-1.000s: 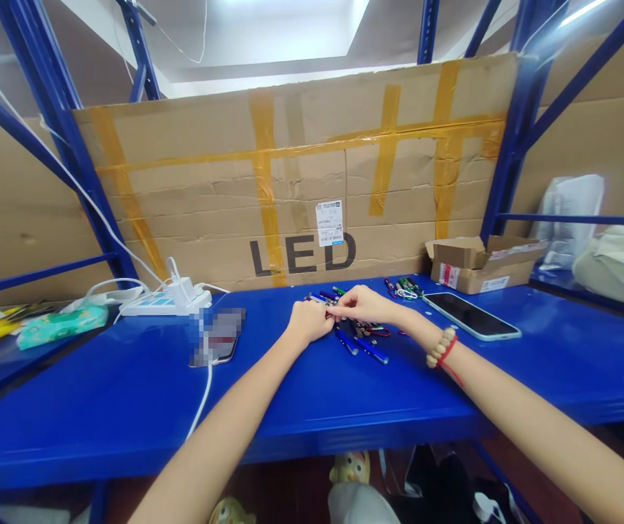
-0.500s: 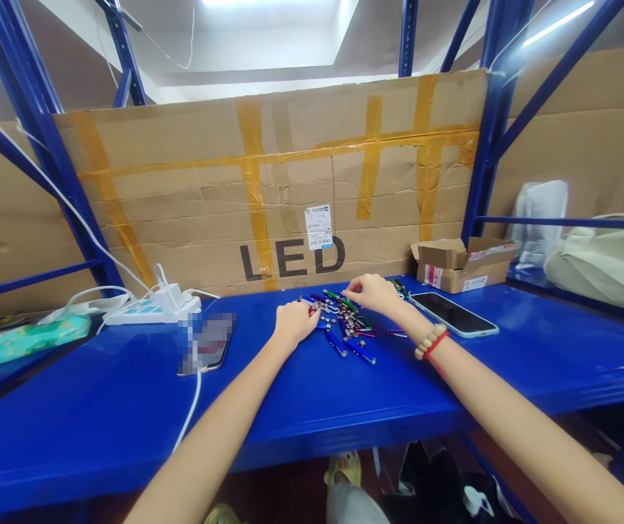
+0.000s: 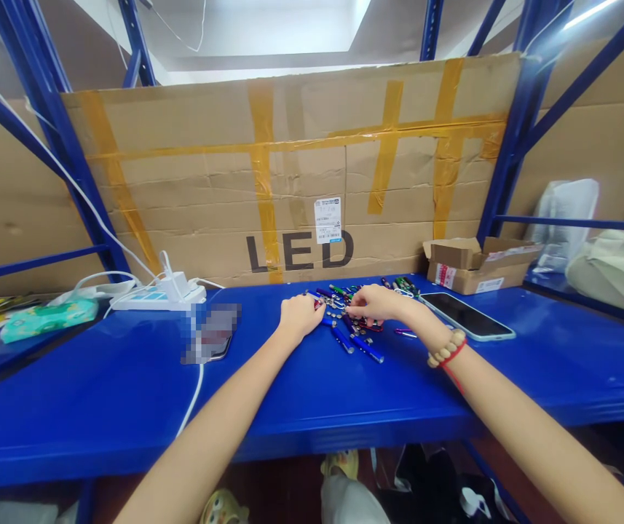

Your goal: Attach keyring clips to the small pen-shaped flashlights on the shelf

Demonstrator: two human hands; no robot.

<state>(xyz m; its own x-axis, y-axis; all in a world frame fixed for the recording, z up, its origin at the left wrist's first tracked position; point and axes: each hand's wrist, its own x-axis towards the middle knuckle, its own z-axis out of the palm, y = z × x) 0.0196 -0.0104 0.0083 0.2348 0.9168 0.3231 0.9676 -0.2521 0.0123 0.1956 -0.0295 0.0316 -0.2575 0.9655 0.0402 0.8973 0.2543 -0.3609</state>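
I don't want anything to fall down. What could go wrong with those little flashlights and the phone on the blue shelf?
The little flashlights lie loose in a pile at the left hand and right hand; a nudge might roll one off the blue shelf. The phone lies close by the right wrist, so a sideways sweep could push it. The white cable runs beside the left forearm and might snag.

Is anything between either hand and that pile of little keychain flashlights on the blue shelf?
Nothing visible is in the way. The left hand and right hand are both at the pile of keychain flashlights, with the right fingers in among them. The phone lies off to the right, apart from the pile.
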